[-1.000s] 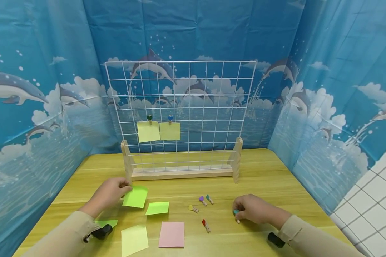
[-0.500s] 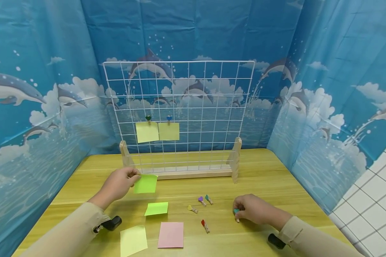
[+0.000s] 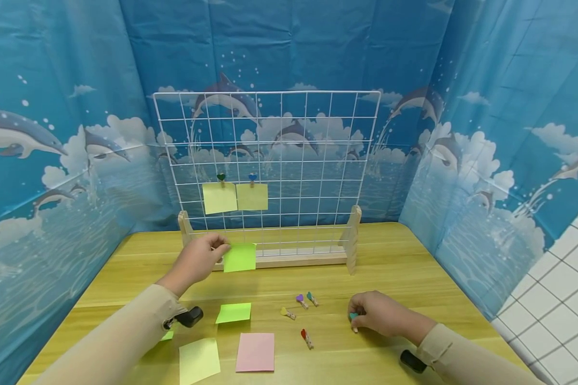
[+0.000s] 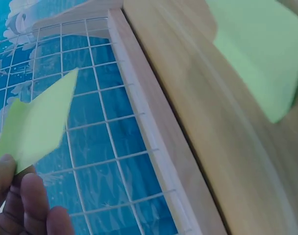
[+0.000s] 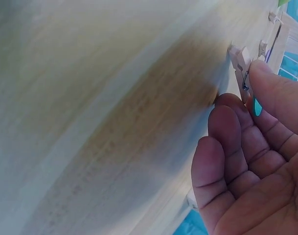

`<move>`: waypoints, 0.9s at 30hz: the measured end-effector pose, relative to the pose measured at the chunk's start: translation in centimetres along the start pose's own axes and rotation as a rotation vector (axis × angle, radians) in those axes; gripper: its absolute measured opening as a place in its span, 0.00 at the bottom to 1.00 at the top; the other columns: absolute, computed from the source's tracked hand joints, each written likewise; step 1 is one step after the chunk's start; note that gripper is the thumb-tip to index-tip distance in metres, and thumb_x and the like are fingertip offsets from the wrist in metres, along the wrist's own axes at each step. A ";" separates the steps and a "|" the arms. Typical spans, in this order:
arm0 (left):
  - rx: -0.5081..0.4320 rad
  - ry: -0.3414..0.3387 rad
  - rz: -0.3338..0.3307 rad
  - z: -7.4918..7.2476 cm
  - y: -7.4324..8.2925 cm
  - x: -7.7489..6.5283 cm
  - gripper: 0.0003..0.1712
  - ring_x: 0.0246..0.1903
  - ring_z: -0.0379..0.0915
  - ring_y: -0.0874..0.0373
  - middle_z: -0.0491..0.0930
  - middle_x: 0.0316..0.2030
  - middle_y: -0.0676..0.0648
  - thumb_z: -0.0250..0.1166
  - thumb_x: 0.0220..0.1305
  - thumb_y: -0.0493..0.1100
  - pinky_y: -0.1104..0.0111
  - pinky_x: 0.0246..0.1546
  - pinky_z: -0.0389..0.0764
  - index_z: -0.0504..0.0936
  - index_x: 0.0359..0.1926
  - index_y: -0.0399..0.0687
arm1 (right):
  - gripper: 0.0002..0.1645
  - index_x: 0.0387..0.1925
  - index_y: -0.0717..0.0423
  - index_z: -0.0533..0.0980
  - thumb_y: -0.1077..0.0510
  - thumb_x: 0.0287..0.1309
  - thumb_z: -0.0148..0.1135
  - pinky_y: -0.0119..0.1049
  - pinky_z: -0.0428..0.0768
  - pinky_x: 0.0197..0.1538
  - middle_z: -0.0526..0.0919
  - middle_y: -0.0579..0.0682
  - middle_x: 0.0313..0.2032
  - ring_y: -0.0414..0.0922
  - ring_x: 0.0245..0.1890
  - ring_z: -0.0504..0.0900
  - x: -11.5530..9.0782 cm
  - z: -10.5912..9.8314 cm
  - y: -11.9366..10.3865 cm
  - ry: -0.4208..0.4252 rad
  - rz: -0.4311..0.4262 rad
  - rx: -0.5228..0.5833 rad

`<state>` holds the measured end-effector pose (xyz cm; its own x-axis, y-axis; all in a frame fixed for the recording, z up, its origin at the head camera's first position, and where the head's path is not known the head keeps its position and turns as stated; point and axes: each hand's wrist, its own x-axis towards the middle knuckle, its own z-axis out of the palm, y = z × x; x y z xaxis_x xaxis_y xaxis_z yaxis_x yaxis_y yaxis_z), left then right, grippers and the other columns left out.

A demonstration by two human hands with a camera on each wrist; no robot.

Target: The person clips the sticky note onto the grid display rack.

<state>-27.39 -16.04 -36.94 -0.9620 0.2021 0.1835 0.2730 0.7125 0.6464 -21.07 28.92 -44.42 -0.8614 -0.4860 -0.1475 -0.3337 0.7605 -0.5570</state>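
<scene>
My left hand pinches a bright green sticky note by its left edge, in front of the lower part of the white wire grid. In the left wrist view that sticky note bends a little, its far corner free. At the right of the table my right hand pinches a small wooden clothespin with a teal heart, low over the wood. Two pale yellow notes hang side by side on the grid under a dark green heart clothespin and a blue one.
Between the hands lie several heart clothespins, among them a red one and a yellow one. A green note, a pale yellow note and a pink note lie nearer. The grid stands in a wooden base.
My left hand has lifted the green sticky note off the left of the table and carried it right and up toward the grid. The right hand has stayed in place with its clothespin.
</scene>
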 end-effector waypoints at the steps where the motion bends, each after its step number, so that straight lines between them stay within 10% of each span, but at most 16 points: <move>1: -0.004 0.003 0.009 0.1 0.3 0.3 0.13 0.38 0.83 0.55 0.86 0.42 0.49 0.59 0.81 0.50 0.63 0.33 0.80 0.84 0.53 0.51 | 0.07 0.34 0.46 0.80 0.57 0.66 0.72 0.34 0.70 0.29 0.80 0.42 0.28 0.35 0.25 0.71 0.0 0.0 0.0 0.000 0.001 -0.001; 27: -0.079 0.122 0.141 1.7 7.9 6.4 0.14 0.37 0.80 0.53 0.86 0.51 0.50 0.58 0.81 0.53 0.58 0.41 0.81 0.85 0.57 0.56 | 0.08 0.33 0.45 0.79 0.58 0.66 0.71 0.33 0.70 0.29 0.80 0.39 0.28 0.35 0.25 0.71 0.0 0.1 -0.1 0.016 0.007 -0.021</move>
<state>-31.38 -8.00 -31.91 -0.9085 0.2092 0.3616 0.4084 0.6275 0.6629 -20.95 28.82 -44.44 -0.8697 -0.4737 -0.1388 -0.3352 0.7731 -0.5385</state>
